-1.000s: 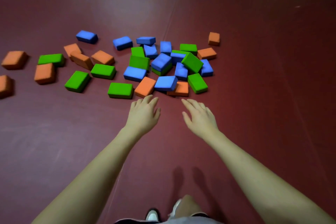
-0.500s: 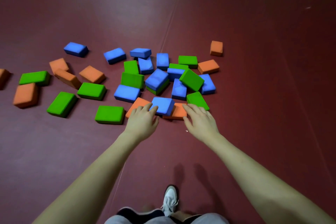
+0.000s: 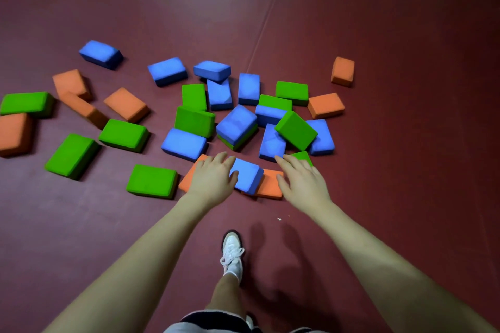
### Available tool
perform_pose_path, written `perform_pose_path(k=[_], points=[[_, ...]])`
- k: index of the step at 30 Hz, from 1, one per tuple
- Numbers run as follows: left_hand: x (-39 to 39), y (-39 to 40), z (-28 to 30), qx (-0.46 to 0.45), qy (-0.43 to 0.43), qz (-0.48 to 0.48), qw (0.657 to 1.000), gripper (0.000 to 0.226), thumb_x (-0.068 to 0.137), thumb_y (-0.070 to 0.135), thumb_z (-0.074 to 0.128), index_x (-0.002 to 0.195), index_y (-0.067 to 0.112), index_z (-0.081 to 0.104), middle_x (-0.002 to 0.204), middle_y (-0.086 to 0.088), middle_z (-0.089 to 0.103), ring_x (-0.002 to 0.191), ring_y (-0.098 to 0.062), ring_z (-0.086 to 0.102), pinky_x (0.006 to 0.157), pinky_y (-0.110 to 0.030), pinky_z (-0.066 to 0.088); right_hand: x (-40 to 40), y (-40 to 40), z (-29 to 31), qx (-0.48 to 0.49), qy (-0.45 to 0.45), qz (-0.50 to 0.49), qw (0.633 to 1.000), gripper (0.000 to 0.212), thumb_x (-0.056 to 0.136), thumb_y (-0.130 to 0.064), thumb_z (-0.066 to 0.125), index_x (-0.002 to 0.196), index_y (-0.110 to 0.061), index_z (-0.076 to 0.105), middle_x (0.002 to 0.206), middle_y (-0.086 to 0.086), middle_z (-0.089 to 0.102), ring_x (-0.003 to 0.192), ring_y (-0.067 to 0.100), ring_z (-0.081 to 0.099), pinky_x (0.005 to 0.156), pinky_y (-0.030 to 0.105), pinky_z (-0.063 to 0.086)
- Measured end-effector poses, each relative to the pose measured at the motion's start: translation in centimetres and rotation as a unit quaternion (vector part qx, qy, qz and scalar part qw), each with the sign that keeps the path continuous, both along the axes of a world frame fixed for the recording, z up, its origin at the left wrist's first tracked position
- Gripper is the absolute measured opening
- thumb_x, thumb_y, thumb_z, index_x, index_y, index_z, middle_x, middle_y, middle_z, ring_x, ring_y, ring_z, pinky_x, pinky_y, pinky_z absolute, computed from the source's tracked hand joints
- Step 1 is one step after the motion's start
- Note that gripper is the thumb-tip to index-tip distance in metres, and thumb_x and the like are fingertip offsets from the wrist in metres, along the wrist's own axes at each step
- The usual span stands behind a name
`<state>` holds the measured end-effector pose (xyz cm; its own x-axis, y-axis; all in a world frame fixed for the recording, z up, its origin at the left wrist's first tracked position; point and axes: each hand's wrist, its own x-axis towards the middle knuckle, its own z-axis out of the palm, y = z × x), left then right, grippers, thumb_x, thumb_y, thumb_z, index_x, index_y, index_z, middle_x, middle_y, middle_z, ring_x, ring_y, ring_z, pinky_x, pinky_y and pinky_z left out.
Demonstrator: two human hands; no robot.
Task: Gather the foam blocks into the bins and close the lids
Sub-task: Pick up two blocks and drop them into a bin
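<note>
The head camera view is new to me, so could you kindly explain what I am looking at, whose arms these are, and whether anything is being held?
There is no machine here. A person wears one wide-angle camera on the head, looking forward and down, so the two bare arms that come up from the bottom edge are the wearer's own, and a white shoe shows below.

On the dark red floor lie many foam blocks in blue, green and orange, some piled on one another in the middle.

The left hand lies over an orange block, with its thumb against the near blue block. The right hand lies with spread fingers over another orange block and a green block.

Neither hand has lifted or closed on a block yet. No bins are in view.
</note>
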<state>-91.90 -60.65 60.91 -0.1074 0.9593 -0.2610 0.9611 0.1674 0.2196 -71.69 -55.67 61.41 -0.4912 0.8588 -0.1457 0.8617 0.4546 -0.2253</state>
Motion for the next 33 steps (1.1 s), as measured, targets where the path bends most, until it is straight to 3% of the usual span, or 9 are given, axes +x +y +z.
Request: perform_pose_path(k=[4, 11, 14, 16, 21, 28, 31, 33], points=[[-2.2, 5.5, -3.0, -0.029, -0.024, 0.006, 0.999, 0.048, 0.100, 0.036, 0.039, 0.145, 0.019, 0.036, 0.149, -0.003, 0.036, 0.128, -0.028, 0.040, 0.098, -0.032, 0.031, -2.4, 4.8, -2.4, -0.012, -0.004, -0.004, 1.000, 0.048, 0.086, -0.022, 0.065, 0.133, -0.014, 0.057, 0.126, 0.008, 0.061, 0.107, 0.035, 0.059, 0.085, 0.043, 0.047], [-4.1, 12.9, -9.5, -0.075, -0.059, 0.001, 0.995, 0.046, 0.100, 0.034, 0.038, 0.143, 0.017, 0.039, 0.148, -0.004, 0.038, 0.124, -0.030, 0.043, 0.097, -0.033, 0.032, -4.3, 13.0, -8.2, -0.063, -0.082, 0.016, 0.995, 0.052, 0.097, -0.036, 0.045, 0.147, -0.025, 0.035, 0.149, -0.005, 0.038, 0.131, 0.022, 0.039, 0.101, 0.034, 0.032], [-4.4, 15.4, -13.1, -0.090, -0.064, 0.008, 0.994, 0.046, 0.101, 0.034, 0.037, 0.144, 0.017, 0.037, 0.149, -0.004, 0.037, 0.123, -0.030, 0.043, 0.097, -0.033, 0.031, -4.9, 15.7, -12.3, -0.084, -0.074, 0.020, 0.993, 0.050, 0.092, -0.036, 0.048, 0.139, -0.021, 0.049, 0.139, 0.000, 0.052, 0.121, 0.027, 0.051, 0.094, 0.039, 0.040], [-4.7, 16.9, -16.3, -0.095, -0.064, 0.016, 0.993, 0.047, 0.101, 0.035, 0.036, 0.144, 0.016, 0.037, 0.148, -0.004, 0.037, 0.123, -0.029, 0.043, 0.097, -0.033, 0.031, -5.4, 17.8, -15.8, -0.092, -0.075, 0.034, 0.992, 0.049, 0.090, -0.036, 0.050, 0.137, -0.020, 0.053, 0.135, 0.001, 0.055, 0.118, 0.029, 0.054, 0.091, 0.040, 0.043], [-4.7, 19.7, -26.4, -0.127, -0.069, 0.053, 0.988, 0.050, 0.100, 0.036, 0.037, 0.146, 0.016, 0.034, 0.149, -0.005, 0.036, 0.125, -0.030, 0.042, 0.098, -0.034, 0.031, -5.9, 22.7, -26.5, -0.119, -0.130, 0.092, 0.980, 0.055, 0.095, -0.041, 0.048, 0.146, -0.023, 0.037, 0.148, -0.002, 0.040, 0.129, 0.026, 0.042, 0.099, 0.037, 0.034], [-1.8, 22.0, -42.2, -0.172, -0.094, 0.096, 0.976, 0.060, 0.095, 0.047, 0.027, 0.147, 0.016, 0.033, 0.150, -0.009, 0.035, 0.126, -0.033, 0.043, 0.100, -0.038, 0.034, -4.9, 27.4, -43.0, -0.175, -0.148, 0.119, 0.966, 0.063, 0.085, -0.051, 0.040, 0.136, -0.016, 0.052, 0.137, 0.009, 0.053, 0.118, 0.035, 0.052, 0.094, 0.043, 0.043], [-0.7, 22.8, -48.1, -0.182, -0.094, 0.112, 0.972, 0.055, 0.099, 0.045, 0.033, 0.149, 0.022, 0.029, 0.155, -0.007, 0.027, 0.129, -0.032, 0.040, 0.101, -0.038, 0.033, -4.2, 28.2, -49.2, -0.182, -0.154, 0.136, 0.961, 0.065, 0.089, -0.057, 0.036, 0.143, -0.022, 0.043, 0.146, 0.005, 0.043, 0.126, 0.032, 0.044, 0.098, 0.040, 0.037], [-0.2, 23.3, -51.0, -0.192, -0.089, 0.124, 0.969, 0.062, 0.093, 0.052, 0.021, 0.150, 0.025, 0.027, 0.157, -0.007, 0.024, 0.129, -0.034, 0.039, 0.101, -0.040, 0.033, -3.8, 28.4, -52.3, -0.192, -0.143, 0.144, 0.960, 0.064, 0.093, -0.059, 0.038, 0.147, -0.026, 0.036, 0.152, 0.004, 0.033, 0.133, 0.030, 0.036, 0.103, 0.040, 0.032]])
